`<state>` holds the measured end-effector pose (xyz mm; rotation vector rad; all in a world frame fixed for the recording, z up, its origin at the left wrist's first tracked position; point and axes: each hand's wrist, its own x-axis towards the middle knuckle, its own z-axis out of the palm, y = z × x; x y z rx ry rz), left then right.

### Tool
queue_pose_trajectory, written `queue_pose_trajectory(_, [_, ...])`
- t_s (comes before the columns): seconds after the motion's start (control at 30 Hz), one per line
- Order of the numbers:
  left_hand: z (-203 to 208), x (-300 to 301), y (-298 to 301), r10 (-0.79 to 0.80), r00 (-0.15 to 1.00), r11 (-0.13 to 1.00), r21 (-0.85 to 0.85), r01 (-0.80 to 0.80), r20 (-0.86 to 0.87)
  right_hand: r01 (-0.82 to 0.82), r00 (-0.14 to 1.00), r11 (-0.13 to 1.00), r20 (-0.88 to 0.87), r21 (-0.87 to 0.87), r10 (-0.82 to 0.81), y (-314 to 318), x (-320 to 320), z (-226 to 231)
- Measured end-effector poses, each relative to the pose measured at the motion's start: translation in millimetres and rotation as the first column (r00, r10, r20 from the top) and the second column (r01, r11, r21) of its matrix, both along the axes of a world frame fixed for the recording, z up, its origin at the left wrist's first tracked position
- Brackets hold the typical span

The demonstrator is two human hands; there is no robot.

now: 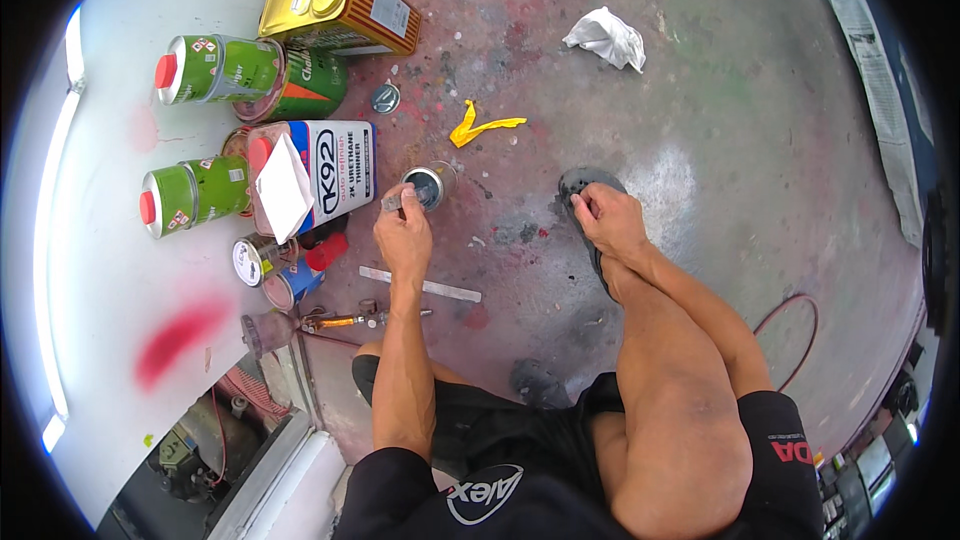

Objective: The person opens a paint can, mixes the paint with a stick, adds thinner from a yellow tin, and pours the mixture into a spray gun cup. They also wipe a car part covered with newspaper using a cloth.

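Note:
My left hand [406, 240] is closed around a short, flat grey stick [391, 202], whose far end reaches over the mouth of a small open tin [444, 176]. Dark grey-blue paint shows inside the tin, which stands on the floor. A round metal lid [385, 98] lies beyond it. On the other side, my right hand [612, 223] hangs over my sandalled foot, its wrist by my shin. Its fingers are curled together, and anything between them is hidden. The dark sandal [590, 180] shows just past these fingers.
Left of the tin stand a thinner can [350, 175], green cans [200, 190] and a gold square can [330, 5]. A metal ruler-like strip [420, 285] and a spray gun [340, 320] lie nearer. Yellow tape [480, 124] and crumpled white paper [607, 38] lie farther off.

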<state>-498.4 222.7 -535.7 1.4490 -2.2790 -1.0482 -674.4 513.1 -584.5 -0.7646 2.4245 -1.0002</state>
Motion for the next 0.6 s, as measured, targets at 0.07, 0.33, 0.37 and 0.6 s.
queue_pose_trajectory(0.07, [2, -2, 3, 0.031, 0.998, 0.998, 0.049, -0.029, -0.051, -0.002, 1.000, 1.000, -0.002, -0.006, 0.002, 1, 1, 0])
queue_pose_trajectory(0.33, [-4, 3, 2, -0.043, 0.995, 0.979, -0.196, 0.060, 0.091, 0.015, 1.000, 0.999, -0.008, -0.033, -0.015, 0, -1, 0])
queue_pose_trajectory(0.37, [0, -1, 3, -0.013, 0.999, 0.996, -0.092, 0.017, 0.041, 0.015, 1.000, 0.999, -0.011, -0.029, -0.015, 0, -1, -1])
queue_pose_trajectory(0.6, [5, -9, 7, -0.026, 0.998, 0.963, -0.265, 0.041, 0.057, 0.014, 0.999, 0.999, 0.046, 0.030, -0.015, -1, -2, 3])
